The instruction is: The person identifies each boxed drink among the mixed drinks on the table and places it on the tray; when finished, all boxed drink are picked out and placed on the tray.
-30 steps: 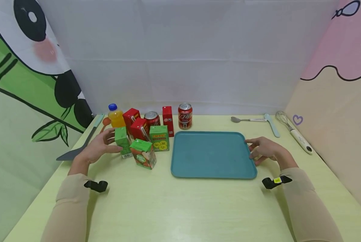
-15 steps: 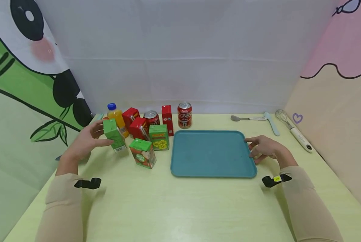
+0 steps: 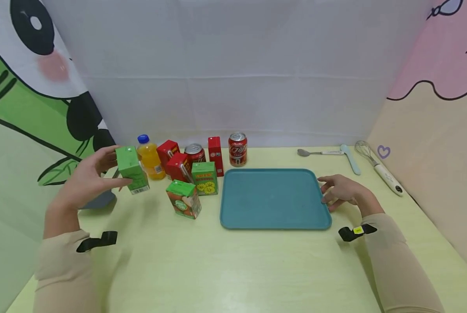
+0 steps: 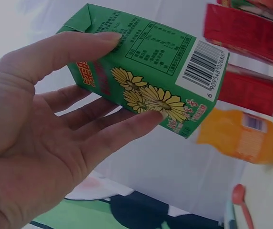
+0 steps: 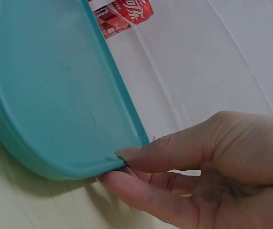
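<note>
My left hand (image 3: pixel 82 180) holds a green juice carton (image 3: pixel 131 168) between thumb and fingers, raised above the table's left side. In the left wrist view the carton (image 4: pixel 146 52) lies tilted, with yellow flowers and a barcode towards the camera. At the right end of a blue-green tray (image 3: pixel 274 200), my right hand (image 3: pixel 345 193) pinches the rim. The right wrist view has the thumb on top of the tray's edge (image 5: pixel 93 171) and fingers under it. Left of the tray stand another green flower carton (image 3: pixel 205 180) and a green-and-orange carton (image 3: pixel 184 202).
Behind them are an orange juice bottle (image 3: pixel 150 161), several red cartons (image 3: pixel 178 167) and two red cola cans, one (image 3: pixel 238 150) behind the tray. A spoon (image 3: pixel 319 153), a light blue utensil (image 3: pixel 351 161) and a whisk (image 3: pixel 380 169) lie back right. A dark spatula blade (image 3: pixel 102 200) lies by my left hand.
My left hand has lifted the green carton away from the group, moving it left and up. My right hand stays at the tray's rim, and the tray has not moved.
</note>
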`<action>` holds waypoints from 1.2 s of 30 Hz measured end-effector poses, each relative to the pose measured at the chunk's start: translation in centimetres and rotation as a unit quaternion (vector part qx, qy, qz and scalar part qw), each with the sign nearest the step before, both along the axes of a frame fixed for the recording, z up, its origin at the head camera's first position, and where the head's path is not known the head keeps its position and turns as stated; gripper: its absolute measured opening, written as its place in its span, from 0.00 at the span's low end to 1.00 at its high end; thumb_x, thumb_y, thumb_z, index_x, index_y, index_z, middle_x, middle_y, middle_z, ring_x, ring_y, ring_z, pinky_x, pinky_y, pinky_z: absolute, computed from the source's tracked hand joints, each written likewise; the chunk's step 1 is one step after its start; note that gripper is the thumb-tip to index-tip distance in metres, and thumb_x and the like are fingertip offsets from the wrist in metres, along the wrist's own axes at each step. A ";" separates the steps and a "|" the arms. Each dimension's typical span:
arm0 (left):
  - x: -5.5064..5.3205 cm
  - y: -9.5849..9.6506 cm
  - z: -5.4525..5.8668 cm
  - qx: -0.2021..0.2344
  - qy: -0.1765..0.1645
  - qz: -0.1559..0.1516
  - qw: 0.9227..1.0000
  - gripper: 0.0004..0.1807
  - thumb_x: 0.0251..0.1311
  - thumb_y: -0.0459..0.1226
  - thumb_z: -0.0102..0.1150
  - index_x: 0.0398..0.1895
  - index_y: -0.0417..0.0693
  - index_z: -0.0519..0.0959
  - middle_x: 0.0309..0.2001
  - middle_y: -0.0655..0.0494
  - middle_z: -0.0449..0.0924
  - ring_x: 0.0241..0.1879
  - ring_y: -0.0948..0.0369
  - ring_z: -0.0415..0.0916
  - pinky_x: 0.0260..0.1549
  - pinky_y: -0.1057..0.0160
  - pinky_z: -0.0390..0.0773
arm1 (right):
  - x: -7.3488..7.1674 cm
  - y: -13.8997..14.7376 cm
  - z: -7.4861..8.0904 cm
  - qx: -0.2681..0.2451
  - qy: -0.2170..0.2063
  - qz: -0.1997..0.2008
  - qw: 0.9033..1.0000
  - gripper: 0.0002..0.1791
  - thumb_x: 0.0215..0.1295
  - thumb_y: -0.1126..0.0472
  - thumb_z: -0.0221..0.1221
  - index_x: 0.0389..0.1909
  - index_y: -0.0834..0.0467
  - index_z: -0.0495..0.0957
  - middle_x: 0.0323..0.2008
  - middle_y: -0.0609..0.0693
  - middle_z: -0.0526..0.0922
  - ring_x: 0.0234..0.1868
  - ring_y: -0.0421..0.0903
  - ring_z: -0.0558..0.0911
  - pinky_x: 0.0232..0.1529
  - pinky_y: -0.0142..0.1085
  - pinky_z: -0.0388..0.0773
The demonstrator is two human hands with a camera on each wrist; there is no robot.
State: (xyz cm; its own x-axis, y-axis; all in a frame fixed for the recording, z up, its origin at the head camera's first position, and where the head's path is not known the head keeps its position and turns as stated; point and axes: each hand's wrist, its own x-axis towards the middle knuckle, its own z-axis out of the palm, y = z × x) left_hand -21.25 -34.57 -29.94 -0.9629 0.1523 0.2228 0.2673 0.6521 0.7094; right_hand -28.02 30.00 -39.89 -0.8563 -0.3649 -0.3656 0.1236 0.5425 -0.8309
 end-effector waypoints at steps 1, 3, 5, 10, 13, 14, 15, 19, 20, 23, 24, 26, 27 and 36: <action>0.3 0.2 0.3 0.002 0.009 -0.004 1.000 0.47 0.53 0.33 0.75 0.75 0.52 0.61 0.62 0.55 0.71 0.60 0.62 0.71 0.47 0.78 0.71 | -0.1 0.0 0.1 0.003 0.000 0.000 1.000 0.47 0.60 0.76 0.61 0.75 0.73 0.46 0.56 0.71 0.66 0.39 0.51 0.81 0.38 0.49 0.85; 0.9 0.7 1.0 0.008 0.029 -0.015 0.999 0.46 0.52 0.30 0.75 0.74 0.52 0.62 0.59 0.60 0.73 0.55 0.68 0.72 0.44 0.78 0.74 | -0.2 0.0 0.1 0.009 -0.001 0.000 1.000 0.45 0.60 0.76 0.61 0.74 0.75 0.47 0.59 0.73 0.65 0.40 0.50 0.81 0.39 0.48 0.85; 1.4 1.4 1.5 0.019 0.043 -0.035 0.998 0.46 0.51 0.26 0.74 0.73 0.51 0.64 0.57 0.63 0.73 0.54 0.70 0.73 0.42 0.77 0.76 | -0.3 0.1 0.1 0.013 -0.002 0.001 1.000 0.44 0.61 0.76 0.61 0.74 0.76 0.48 0.62 0.75 0.63 0.41 0.50 0.82 0.40 0.48 0.85; 2.6 3.9 2.9 0.052 0.048 -0.113 0.991 0.45 0.50 0.20 0.71 0.72 0.47 0.64 0.58 0.57 0.74 0.55 0.64 0.75 0.40 0.69 0.82 | -0.2 0.1 0.0 0.014 -0.005 -0.001 1.000 0.43 0.62 0.76 0.60 0.73 0.77 0.49 0.64 0.76 0.62 0.43 0.51 0.82 0.40 0.48 0.85; 2.9 5.6 3.3 0.078 0.038 -0.163 0.983 0.45 0.50 0.19 0.69 0.73 0.46 0.63 0.59 0.52 0.73 0.55 0.60 0.75 0.40 0.65 0.84 | -0.1 0.0 0.0 0.013 -0.007 -0.001 1.000 0.42 0.62 0.76 0.60 0.73 0.77 0.49 0.64 0.76 0.62 0.44 0.51 0.81 0.40 0.48 0.85; 3.0 6.2 3.3 0.087 0.034 -0.177 0.980 0.46 0.50 0.18 0.69 0.74 0.45 0.63 0.59 0.50 0.73 0.55 0.59 0.75 0.41 0.63 0.84 | -0.1 0.0 0.0 0.012 -0.007 -0.001 1.000 0.42 0.62 0.76 0.60 0.73 0.77 0.49 0.64 0.76 0.63 0.44 0.51 0.81 0.40 0.48 0.85; 3.0 6.7 3.3 0.096 0.028 -0.189 0.977 0.46 0.51 0.18 0.68 0.74 0.45 0.63 0.60 0.49 0.72 0.56 0.58 0.75 0.41 0.62 0.84 | 0.0 0.0 -0.1 0.012 -0.006 0.000 1.000 0.42 0.61 0.76 0.60 0.73 0.77 0.49 0.63 0.76 0.63 0.44 0.51 0.81 0.40 0.48 0.85; 3.1 8.8 3.1 0.122 0.015 -0.208 0.970 0.44 0.51 0.19 0.68 0.73 0.44 0.64 0.61 0.48 0.71 0.57 0.56 0.74 0.42 0.59 0.85 | 0.0 -0.1 0.0 0.012 -0.008 -0.001 1.000 0.43 0.60 0.76 0.60 0.73 0.78 0.48 0.63 0.75 0.63 0.44 0.51 0.81 0.39 0.48 0.85; 3.0 9.2 2.9 0.125 0.015 -0.206 0.970 0.43 0.52 0.20 0.69 0.72 0.43 0.64 0.61 0.48 0.71 0.57 0.56 0.74 0.42 0.59 0.85 | 0.0 -0.1 0.0 0.012 -0.008 -0.002 1.000 0.43 0.60 0.76 0.60 0.73 0.77 0.48 0.63 0.75 0.63 0.44 0.51 0.81 0.39 0.48 0.85; 2.9 10.6 2.5 0.131 0.017 -0.198 0.971 0.41 0.52 0.23 0.70 0.71 0.43 0.66 0.59 0.50 0.73 0.56 0.56 0.76 0.42 0.58 0.84 | 0.1 -0.2 0.1 0.015 -0.009 -0.001 1.000 0.43 0.60 0.76 0.60 0.73 0.77 0.48 0.64 0.76 0.62 0.45 0.51 0.81 0.40 0.48 0.85; 2.9 11.1 2.3 0.135 0.017 -0.195 0.971 0.41 0.52 0.23 0.70 0.71 0.43 0.67 0.59 0.50 0.73 0.55 0.55 0.76 0.42 0.58 0.84 | 0.0 -0.2 0.2 0.015 -0.009 -0.002 1.000 0.43 0.60 0.76 0.60 0.73 0.77 0.49 0.64 0.76 0.62 0.45 0.51 0.81 0.40 0.48 0.85; 2.7 11.8 2.0 0.141 0.020 -0.192 0.971 0.41 0.51 0.24 0.71 0.71 0.44 0.67 0.58 0.50 0.74 0.55 0.54 0.76 0.43 0.58 0.84 | 0.0 -0.2 0.3 0.017 -0.008 -0.001 1.000 0.43 0.61 0.76 0.60 0.73 0.77 0.48 0.64 0.76 0.62 0.44 0.51 0.81 0.40 0.48 0.85; 2.7 12.1 1.9 0.143 0.022 -0.192 0.971 0.42 0.51 0.24 0.71 0.71 0.44 0.67 0.58 0.49 0.75 0.54 0.54 0.77 0.43 0.59 0.84 | 0.0 -0.2 0.3 0.018 -0.008 -0.001 1.000 0.43 0.61 0.76 0.60 0.73 0.77 0.48 0.64 0.76 0.62 0.44 0.51 0.81 0.40 0.48 0.85; 2.5 14.4 0.7 0.160 -0.006 -0.210 0.965 0.43 0.50 0.23 0.71 0.72 0.44 0.66 0.57 0.44 0.75 0.52 0.51 0.76 0.46 0.59 0.83 | 0.0 -0.2 0.2 0.014 -0.011 -0.002 1.000 0.43 0.61 0.76 0.60 0.73 0.77 0.48 0.63 0.75 0.64 0.42 0.50 0.81 0.40 0.48 0.85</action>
State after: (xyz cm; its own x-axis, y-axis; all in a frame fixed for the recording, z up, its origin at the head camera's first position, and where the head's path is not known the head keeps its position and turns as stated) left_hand -18.78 -20.17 -29.23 -0.8342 0.4551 0.3115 0.4504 0.2361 0.8611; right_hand -28.06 29.79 -39.70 -0.8495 -0.3501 -0.3947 0.1444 0.5653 -0.8122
